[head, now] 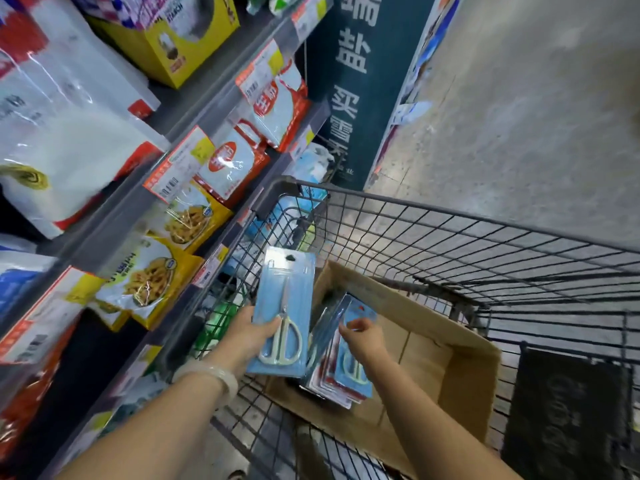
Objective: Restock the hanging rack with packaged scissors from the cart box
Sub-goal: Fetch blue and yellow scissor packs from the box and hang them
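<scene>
Blue-carded packaged scissors (282, 308) were gripped in the left hand (251, 332) above the cardboard box's (460, 368) left edge in the cart (450, 233), while the right hand (363, 336), fingers curled, seemingly pinched another from the upright stack (337, 372), so picking was in hand and the rack, out of view, came next.

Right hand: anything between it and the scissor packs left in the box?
Nothing visible. The right hand is inside the cardboard box, its fingers at the top edge of the upright stack of packs. The left hand holds one pack off to the side.
</scene>
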Demonstrator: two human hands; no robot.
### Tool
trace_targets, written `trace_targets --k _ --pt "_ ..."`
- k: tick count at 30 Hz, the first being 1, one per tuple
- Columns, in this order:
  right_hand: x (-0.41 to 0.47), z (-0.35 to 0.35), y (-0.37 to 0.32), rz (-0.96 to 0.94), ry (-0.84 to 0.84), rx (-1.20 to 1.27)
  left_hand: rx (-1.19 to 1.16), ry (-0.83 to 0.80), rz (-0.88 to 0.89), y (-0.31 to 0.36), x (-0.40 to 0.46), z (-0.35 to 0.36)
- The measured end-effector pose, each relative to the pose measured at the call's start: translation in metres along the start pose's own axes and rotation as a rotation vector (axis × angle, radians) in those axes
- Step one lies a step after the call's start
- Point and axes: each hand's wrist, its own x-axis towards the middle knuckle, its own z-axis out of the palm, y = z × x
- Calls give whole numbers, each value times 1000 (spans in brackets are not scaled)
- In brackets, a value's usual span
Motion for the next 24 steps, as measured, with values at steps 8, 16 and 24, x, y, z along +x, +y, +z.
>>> trace_targets --k 8,16,24 --pt "32 51 14 -75 100 -352 -17 80 -38 -25 12 -15" --pt "49 58 8 33 71 -456 -43 92 -20 -28 10 -19" --pt "-11 19 -2 -101 -8 131 -62 81 12 -19 -12 -24"
